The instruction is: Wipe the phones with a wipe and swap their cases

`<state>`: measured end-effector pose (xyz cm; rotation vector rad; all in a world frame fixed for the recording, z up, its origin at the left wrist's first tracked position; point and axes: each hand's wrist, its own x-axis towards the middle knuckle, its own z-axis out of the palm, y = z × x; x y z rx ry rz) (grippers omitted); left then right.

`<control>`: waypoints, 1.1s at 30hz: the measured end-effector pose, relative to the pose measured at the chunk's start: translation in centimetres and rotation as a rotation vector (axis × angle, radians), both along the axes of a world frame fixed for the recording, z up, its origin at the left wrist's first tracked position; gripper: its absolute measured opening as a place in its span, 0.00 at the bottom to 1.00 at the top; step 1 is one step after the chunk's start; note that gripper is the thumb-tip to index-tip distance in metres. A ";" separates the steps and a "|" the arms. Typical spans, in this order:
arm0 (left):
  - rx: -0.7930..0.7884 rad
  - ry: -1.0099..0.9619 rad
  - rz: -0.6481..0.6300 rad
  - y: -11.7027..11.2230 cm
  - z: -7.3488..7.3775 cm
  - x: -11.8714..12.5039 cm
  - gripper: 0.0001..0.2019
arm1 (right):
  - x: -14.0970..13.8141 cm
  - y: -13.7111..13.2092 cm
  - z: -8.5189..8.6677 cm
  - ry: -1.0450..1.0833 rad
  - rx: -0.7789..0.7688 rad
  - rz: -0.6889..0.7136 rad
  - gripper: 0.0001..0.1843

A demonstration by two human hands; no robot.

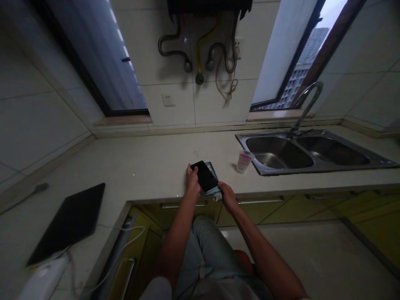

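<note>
A black smartphone point(204, 176) lies tilted over the counter's front edge, its dark screen facing up. My left hand point(193, 180) is closed on its left side, the thumb resting over the screen's edge. A flat light-blue thing point(212, 168) shows from under the phone along its right side; its kind is unclear. At the phone's lower right corner is my right hand point(228, 197), closed, with fingertips at the corner and partly hidden underneath. A small crumpled whitish piece point(218, 196) hangs beside these fingers.
A clear plastic cup point(244, 161) with pink marking stands right of my hands, beside the double steel sink point(265, 171) and its faucet point(308, 102). On the left lie a flat black panel point(70, 218), a white device point(45, 278) and cables. Drawers point(259, 207) run below the counter.
</note>
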<state>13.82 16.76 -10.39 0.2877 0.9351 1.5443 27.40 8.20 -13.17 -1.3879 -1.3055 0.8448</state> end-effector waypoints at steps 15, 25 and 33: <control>0.045 0.097 -0.222 -1.5 0.8 0.9 0.22 | -0.8 -0.2 0.7 0.430 -0.177 0.229 0.29; 0.061 0.025 -0.350 -0.9 0.8 1.7 0.17 | 0.8 -0.3 0.0 0.701 -0.239 0.232 0.25; 0.179 0.196 -0.192 -0.3 -1.3 1.8 0.20 | 1.3 -0.1 1.2 0.530 -0.254 0.335 0.27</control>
